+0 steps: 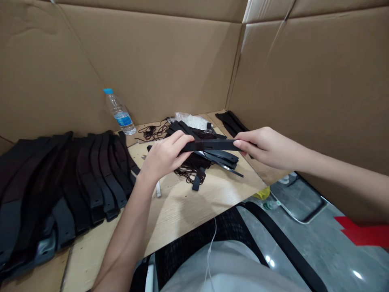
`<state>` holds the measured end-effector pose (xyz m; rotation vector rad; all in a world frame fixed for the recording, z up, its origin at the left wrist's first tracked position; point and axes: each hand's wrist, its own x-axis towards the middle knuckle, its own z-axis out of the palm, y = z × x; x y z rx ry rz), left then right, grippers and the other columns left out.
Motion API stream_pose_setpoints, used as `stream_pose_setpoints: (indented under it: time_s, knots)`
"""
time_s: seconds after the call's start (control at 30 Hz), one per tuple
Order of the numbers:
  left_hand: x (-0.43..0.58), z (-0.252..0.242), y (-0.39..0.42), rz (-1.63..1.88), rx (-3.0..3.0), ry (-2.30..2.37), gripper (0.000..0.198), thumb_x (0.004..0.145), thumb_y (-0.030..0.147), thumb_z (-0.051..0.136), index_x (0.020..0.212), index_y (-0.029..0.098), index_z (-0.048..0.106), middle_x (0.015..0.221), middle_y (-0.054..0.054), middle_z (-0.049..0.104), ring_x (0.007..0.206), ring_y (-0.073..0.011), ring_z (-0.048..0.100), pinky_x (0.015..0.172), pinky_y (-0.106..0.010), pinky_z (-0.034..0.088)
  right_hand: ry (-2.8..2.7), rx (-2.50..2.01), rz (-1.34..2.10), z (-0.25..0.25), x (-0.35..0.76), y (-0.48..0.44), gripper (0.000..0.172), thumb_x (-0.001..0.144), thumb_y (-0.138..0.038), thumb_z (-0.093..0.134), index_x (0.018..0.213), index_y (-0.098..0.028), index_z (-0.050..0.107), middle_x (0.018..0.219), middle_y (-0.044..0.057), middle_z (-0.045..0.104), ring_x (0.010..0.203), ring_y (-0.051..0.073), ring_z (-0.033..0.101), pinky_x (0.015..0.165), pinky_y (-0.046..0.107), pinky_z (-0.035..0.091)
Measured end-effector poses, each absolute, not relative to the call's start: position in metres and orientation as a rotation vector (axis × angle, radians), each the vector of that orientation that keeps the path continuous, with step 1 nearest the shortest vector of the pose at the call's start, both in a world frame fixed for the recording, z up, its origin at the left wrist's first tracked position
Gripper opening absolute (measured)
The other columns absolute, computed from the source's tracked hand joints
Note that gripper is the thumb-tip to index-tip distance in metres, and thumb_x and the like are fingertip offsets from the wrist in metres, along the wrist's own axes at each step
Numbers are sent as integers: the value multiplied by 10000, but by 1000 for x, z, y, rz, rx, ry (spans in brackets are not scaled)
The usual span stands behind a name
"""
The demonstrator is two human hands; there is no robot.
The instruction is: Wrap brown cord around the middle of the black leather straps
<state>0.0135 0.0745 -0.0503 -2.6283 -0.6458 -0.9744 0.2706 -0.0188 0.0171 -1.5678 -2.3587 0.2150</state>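
Observation:
A flat black strap (217, 144) is stretched level between my two hands above the table. My left hand (165, 156) grips it near its left part, thumb below and fingers over the top. Thumb and fingers of my right hand (258, 147) pinch its right end. Around the strap's middle a dark band or winding shows, too small to make out. Beneath it lies a loose pile of black straps (225, 157) mixed with thin dark brown cord (187, 172). One short strap piece (199, 179) points toward me.
Many overlapping black straps (88, 174) cover the table's left side. A water bottle (120, 111) leans against the cardboard wall (152, 61). Behind the pile are a clear plastic bag (193, 120) and tangled cord (152, 132). More straps (232, 123) lie at the right corner.

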Motion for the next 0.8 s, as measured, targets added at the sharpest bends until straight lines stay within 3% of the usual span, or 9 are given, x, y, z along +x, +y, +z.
stream_pose_setpoints:
  time_s: [0.13, 0.3, 0.5, 0.8]
  knots:
    - [12, -49, 76, -1008, -2567, -591, 174, 930, 254, 522, 1042, 159, 614, 896, -52, 684, 743, -172, 644, 588, -268, 469, -2285, -1568, 310, 13, 269, -20, 342, 971, -367, 394, 731, -188, 560, 587, -23, 552, 488, 93, 421, 510, 238, 316]
    - [8, -47, 77, -1024, -2437, -591, 111, 925, 239, 531, 945, 181, 623, 799, -35, 675, 700, -172, 629, 577, -276, 451, -2306, -1488, 268, 4, 268, -18, 291, 973, -375, 421, 960, -172, 630, 754, 28, 651, 602, 123, 520, 584, 250, 387]
    - [8, -46, 77, -1024, -2323, -616, 179, 937, 208, 498, 807, 193, 619, 787, -44, 676, 690, -173, 616, 568, -284, 434, -2345, -1378, 151, 2, 269, -15, 237, 956, -350, 465, 1006, -182, 624, 933, 79, 693, 788, 177, 611, 684, 289, 445]
    - [13, -50, 76, -1066, -2409, -559, 213, 955, 285, 522, 1099, 173, 633, 880, -54, 705, 726, -164, 653, 575, -264, 461, -2241, -1579, 192, 17, 267, -25, 313, 969, -362, 429, 780, -192, 612, 619, -13, 604, 515, 105, 481, 524, 244, 343]
